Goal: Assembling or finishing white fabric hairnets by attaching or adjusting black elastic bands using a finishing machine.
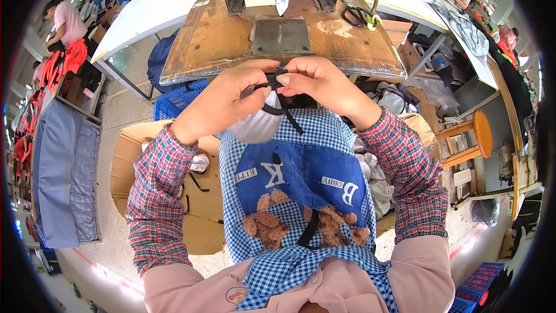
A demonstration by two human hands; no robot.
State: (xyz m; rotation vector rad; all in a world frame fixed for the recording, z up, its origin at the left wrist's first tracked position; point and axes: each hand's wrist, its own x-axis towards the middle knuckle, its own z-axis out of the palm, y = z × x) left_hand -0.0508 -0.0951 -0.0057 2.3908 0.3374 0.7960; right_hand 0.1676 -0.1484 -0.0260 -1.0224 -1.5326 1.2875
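Observation:
In front of the wooden worktop's near edge, both my hands pinch a black strap [293,123] on a rounded, light grey fabric piece [255,126]. My left hand [229,98] is closed, thumb and fingertips on the black band where it meets the fabric. My right hand [325,85] pinches the strap just beside it, fingertips almost touching the left ones. The pale fabric hangs below my left fingers, and a loose strap end dangles over my blue checked apron [315,124]. What exactly lies between the fingertips is partly hidden.
A machine head [282,1] stands over a grey metal plate [281,37] on the wooden worktop [197,37]. Below left are a blue crate [174,103] and an open cardboard box [139,156]. Grey fabric pieces [379,188] lie to my right, near a wooden stool [482,133].

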